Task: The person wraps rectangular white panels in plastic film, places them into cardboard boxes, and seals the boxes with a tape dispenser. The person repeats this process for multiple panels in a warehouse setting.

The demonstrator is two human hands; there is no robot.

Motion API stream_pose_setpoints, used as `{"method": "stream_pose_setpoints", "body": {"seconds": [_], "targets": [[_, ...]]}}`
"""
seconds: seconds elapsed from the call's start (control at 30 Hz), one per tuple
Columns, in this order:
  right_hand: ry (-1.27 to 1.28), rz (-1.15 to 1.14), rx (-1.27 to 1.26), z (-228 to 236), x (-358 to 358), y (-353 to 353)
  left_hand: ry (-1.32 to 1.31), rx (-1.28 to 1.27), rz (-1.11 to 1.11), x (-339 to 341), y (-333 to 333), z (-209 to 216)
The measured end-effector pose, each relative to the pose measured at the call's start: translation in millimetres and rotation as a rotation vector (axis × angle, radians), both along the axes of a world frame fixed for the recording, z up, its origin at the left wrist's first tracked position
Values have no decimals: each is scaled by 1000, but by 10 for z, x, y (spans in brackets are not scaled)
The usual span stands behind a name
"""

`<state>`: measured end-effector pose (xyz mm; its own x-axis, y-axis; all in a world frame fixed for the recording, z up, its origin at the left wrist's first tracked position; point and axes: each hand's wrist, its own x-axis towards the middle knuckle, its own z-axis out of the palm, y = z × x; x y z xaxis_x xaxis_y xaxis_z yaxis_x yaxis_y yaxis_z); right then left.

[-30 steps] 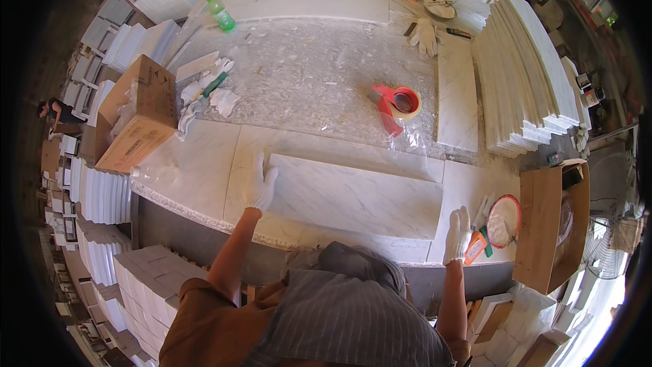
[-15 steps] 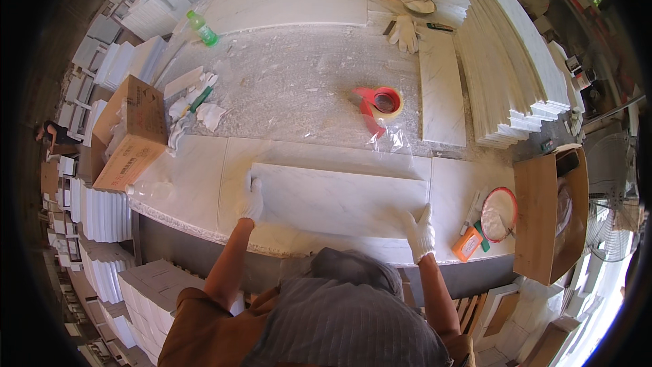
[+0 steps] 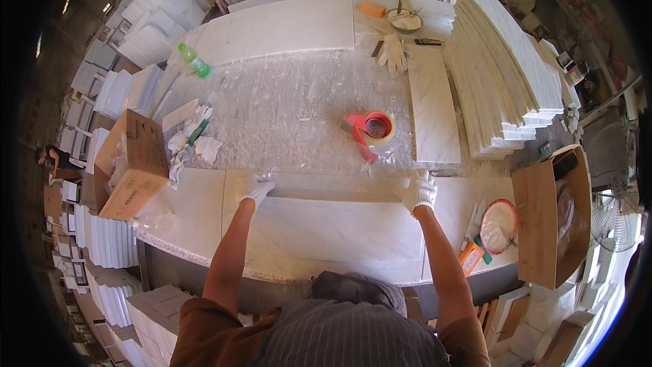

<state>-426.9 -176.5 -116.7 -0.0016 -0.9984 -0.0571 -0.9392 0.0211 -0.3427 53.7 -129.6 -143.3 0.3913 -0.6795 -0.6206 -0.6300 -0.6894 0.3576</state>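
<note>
A narrow grey-white marble slab (image 3: pixel 333 188) lies crosswise between my gloved hands, seemingly turned up on its long edge; its exact tilt I cannot tell. My left hand (image 3: pixel 252 187) is closed on its left end, fingers over the far edge. At the other end my right hand (image 3: pixel 417 190) grips it with curled fingers. Nearer to me is a wide, pale marble surface (image 3: pixel 339 231) with faint grey veins. Both hands wear white knit gloves, and parts of their fingers are hidden.
A red tape dispenser (image 3: pixel 372 130) lies beyond the slab. On the right are a round tub (image 3: pixel 499 226) of white paste, an orange box (image 3: pixel 470 257) and an open carton (image 3: pixel 553 217). Another carton (image 3: pixel 132 163) stands left. Tall marble stacks (image 3: pixel 489 81) rise at far right.
Both hands have moved away from me to the slab's far side, and the right fingers have curled. The slab seems to have tipped up. The view has shifted slightly.
</note>
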Motion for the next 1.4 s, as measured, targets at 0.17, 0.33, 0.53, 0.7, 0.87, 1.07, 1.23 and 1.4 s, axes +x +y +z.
{"method": "stream_pose_setpoints", "body": {"seconds": [0.17,0.33,0.53,0.7,0.87,1.07,1.23,1.4], "targets": [[-493,25,258,-105,-245,-167,274,-322,144,-12,168,212],[-830,49,479,206,-349,-221,491,-454,164,76,289,204],[-1318,123,573,277,-549,-199,631,-554,181,-43,336,411],[-882,326,579,935,-722,157,616,-525,-35,-3,704,990],[-358,553,17,815,-581,1146,77,-484,-464,-105,1333,1084],[-235,471,-246,463,-535,1647,-276,-183,-1146,-212,1627,1387],[-137,484,-339,400,-663,1772,231,95,-1060,-560,1117,1679],[-141,426,-302,454,-708,1883,-175,-1007,-1208,-1931,372,1044]]}}
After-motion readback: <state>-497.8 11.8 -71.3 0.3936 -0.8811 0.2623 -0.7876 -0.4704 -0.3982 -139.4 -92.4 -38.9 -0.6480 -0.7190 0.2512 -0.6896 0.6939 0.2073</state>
